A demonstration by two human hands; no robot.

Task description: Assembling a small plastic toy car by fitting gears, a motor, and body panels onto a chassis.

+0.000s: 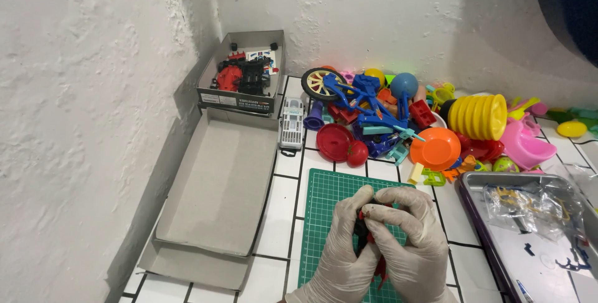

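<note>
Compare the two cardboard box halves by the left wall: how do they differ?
The far box half holds red and black toy parts; the near box half holds nothing. The far one is smaller in view and propped tilted against the wall; the near one lies flat beside the green mat. Both are grey cardboard.

Both hands wear thin, off-white disposable gloves, creased at the knuckles and snug along the fingers; the left hand (341, 250) and right hand (412, 241) show no sleeves or markings
</note>
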